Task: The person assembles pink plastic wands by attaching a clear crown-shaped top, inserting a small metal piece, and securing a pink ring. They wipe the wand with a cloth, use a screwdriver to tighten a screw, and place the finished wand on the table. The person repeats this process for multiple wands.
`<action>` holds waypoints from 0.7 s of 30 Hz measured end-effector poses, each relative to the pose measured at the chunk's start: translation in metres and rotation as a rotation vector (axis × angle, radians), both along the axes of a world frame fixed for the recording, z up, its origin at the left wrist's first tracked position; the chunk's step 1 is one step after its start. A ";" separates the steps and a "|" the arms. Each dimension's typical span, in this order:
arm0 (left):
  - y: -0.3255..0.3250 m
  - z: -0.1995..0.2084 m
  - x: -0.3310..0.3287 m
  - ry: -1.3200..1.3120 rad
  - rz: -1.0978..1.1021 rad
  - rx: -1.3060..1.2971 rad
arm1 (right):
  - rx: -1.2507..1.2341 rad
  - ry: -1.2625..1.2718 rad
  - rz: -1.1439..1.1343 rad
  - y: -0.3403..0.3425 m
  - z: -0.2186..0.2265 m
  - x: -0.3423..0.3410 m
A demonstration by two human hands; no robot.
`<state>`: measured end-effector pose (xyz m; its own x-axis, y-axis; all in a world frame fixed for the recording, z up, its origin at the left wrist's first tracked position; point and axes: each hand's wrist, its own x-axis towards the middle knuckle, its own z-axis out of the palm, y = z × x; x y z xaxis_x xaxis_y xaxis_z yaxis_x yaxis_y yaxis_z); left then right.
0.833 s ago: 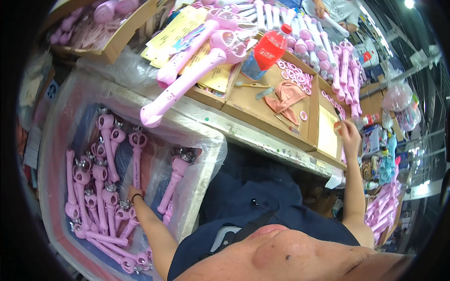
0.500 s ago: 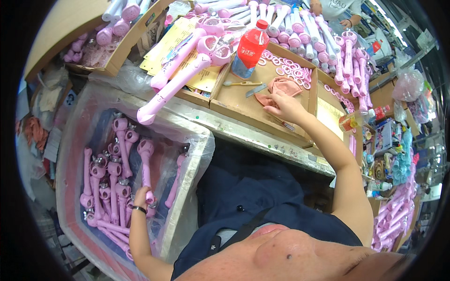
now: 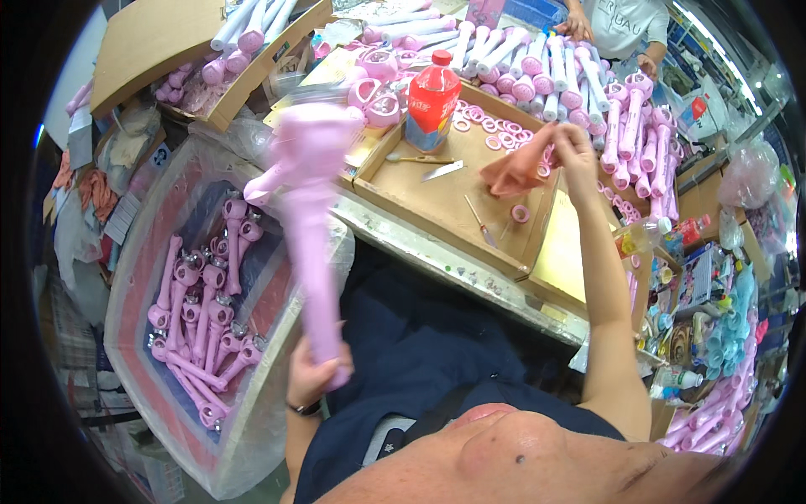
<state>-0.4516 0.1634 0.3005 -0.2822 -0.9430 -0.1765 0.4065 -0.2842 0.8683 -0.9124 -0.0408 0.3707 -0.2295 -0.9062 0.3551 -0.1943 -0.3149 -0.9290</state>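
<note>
My left hand [image 3: 312, 374] is closed round the lower end of a pink wand-shaped plastic piece [image 3: 309, 227], held upright and smeared by motion at its wide top. My right hand [image 3: 574, 153] pinches an orange-pink cloth [image 3: 519, 168], raised over a shallow cardboard tray [image 3: 437, 206]. Pink rings [image 3: 520, 214], a small blade [image 3: 442, 171], a wooden-handled brush [image 3: 420, 159] and a thin pointed tool [image 3: 481, 221] lie in the tray. Left of my body, several more pink wand pieces [image 3: 206, 315] fill part of a plastic-lined bin [image 3: 277, 412].
A red-labelled drink bottle [image 3: 432, 105] stands at the tray's back left. White-and-pink wands [image 3: 537, 71] are piled behind it, and pink ones [image 3: 631, 126] at the right. Across the table is another person [image 3: 625, 29]. An open carton [image 3: 243, 97] sits back left.
My left hand has lifted the pink wand piece out of the bin and swung it right. My right hand has raised the cloth from the tray and moved it right, baring a ring.
</note>
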 end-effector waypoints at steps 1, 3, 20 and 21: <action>-0.013 -0.006 -0.029 0.010 -0.094 -0.016 | -0.072 -0.132 0.021 0.006 0.012 -0.005; -0.034 -0.014 -0.076 0.081 -0.310 0.039 | -0.156 -0.220 0.067 0.014 0.032 -0.006; -0.043 -0.022 -0.154 0.166 -0.359 0.180 | 0.044 -0.015 -0.104 0.108 -0.038 0.137; -0.043 -0.025 -0.157 0.035 -0.302 0.141 | -0.010 -0.140 -0.039 0.124 -0.044 0.153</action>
<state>-0.6082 0.1208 0.2753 -0.5534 -0.7827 -0.2848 0.3144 -0.5130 0.7988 -0.7598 0.0830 0.3262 -0.3126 -0.8923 0.3258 -0.0756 -0.3185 -0.9449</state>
